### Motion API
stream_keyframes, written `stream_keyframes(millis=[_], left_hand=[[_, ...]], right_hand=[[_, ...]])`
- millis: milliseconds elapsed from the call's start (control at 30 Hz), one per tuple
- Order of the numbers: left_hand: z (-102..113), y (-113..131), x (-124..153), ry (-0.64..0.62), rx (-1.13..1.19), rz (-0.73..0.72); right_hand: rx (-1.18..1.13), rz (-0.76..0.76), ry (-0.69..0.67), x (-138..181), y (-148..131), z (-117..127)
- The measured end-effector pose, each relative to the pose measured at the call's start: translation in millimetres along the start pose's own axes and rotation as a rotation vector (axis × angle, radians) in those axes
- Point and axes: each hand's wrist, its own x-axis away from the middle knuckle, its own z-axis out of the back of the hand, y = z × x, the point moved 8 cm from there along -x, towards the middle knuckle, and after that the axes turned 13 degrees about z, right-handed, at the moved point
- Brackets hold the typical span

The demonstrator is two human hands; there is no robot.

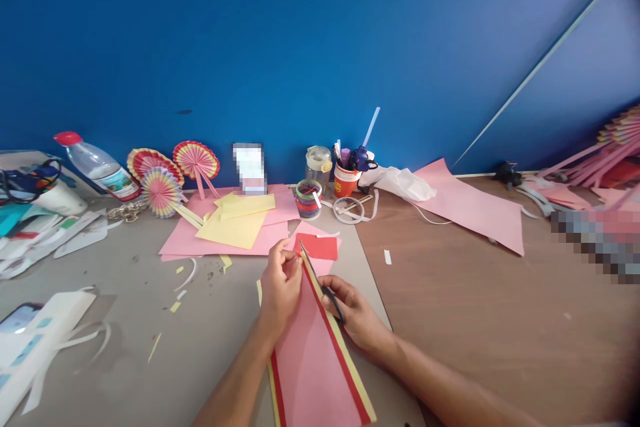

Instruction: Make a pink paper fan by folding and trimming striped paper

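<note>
A long sheet of pink paper [313, 360], edged with red and yellow strips, lies lengthwise in front of me. My left hand [283, 280] pinches its far end between thumb and fingers. In my right hand [353, 310] are scissors [333, 303] with dark handles, their blades at the far right corner of the sheet by the yellow edge. Just beyond the blades rests a small red paper piece [323, 247]. Behind my left hand, yellow paper sheets [237, 230] lie on larger pink sheets [183, 240].
Folded paper fans [197, 160], a bottle [100, 167], a clear jar [319, 163], a spool of thread [308, 200] and a red cup [346, 181] of tools stand along the blue wall. A large pink sheet [465, 207] lies at right. Paper scraps dot the left tabletop.
</note>
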Motion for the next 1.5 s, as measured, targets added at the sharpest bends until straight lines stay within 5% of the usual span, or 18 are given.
stream_keyframes(millis=[767,1500], left_hand=[[0.5,0.2,-0.3,-0.011,-0.016,-0.027],[0.2,0.6,-7.1,-0.174,0.086,0.040]], right_hand=[[0.044,0.001,-0.008,0.1,1.0,0.1],[0.072,-0.006,-0.013,-1.8,4.0,7.3]])
